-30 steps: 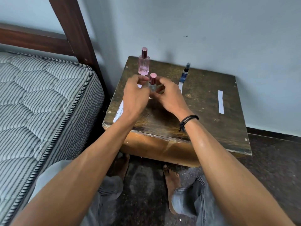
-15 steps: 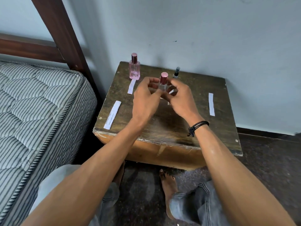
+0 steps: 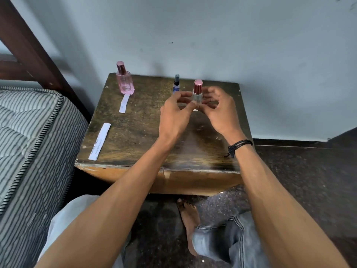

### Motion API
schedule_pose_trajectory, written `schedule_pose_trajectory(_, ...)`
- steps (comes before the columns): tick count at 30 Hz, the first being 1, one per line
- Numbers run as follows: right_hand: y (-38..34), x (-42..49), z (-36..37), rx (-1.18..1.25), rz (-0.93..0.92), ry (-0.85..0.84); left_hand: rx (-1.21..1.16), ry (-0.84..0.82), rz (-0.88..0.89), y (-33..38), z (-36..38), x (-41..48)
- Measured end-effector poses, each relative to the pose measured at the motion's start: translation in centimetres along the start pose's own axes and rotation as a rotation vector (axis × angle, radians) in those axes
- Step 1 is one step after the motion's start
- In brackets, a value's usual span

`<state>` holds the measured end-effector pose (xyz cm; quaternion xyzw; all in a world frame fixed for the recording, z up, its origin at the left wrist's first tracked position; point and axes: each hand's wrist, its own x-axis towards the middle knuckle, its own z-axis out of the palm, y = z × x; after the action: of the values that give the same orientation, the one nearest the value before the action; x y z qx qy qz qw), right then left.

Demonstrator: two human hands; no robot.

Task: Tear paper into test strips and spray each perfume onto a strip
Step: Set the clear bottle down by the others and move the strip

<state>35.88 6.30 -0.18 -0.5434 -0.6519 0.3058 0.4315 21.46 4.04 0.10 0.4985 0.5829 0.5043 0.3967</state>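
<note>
A small clear perfume bottle (image 3: 197, 96) with a rose metal cap stands upright between my hands, over the back right of the wooden table (image 3: 135, 132). My left hand (image 3: 174, 115) pinches its lower body with thumb and fingers. My right hand (image 3: 219, 108) curls its fingers against the bottle's right side. A pink perfume bottle (image 3: 125, 82) stands at the back left with a white paper strip (image 3: 124, 103) in front of it. A slim blue spray bottle (image 3: 176, 84) stands just left of my hands. A longer printed paper strip (image 3: 99, 141) lies near the table's left edge.
A striped mattress (image 3: 29, 142) and dark wooden bed frame (image 3: 25, 49) stand close on the left. The wall (image 3: 212, 35) runs right behind the table. My knees and a bare foot (image 3: 188, 219) are on the dark floor below the table's front edge.
Both hands have carried the clear bottle to the right, from beside the pink bottle past the blue spray. The strip on the right is now hidden behind my right hand.
</note>
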Motion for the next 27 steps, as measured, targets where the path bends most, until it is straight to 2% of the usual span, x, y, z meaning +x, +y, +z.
schedule_pose_trajectory(6,2.4,0.3,-2.2,0.0,0.051,0.134,-0.066,-0.056,-0.023,-0.7,3.7,0.6)
schedule_pose_trajectory(15,5.0,0.5,-4.6,0.036,0.093,0.255,-0.046,-0.244,0.042,-1.7,7.2,0.8)
schedule_pose_trajectory(27,6.3,0.9,-4.4,0.057,0.106,0.329,0.016,-0.359,0.063,-2.3,8.2,1.5)
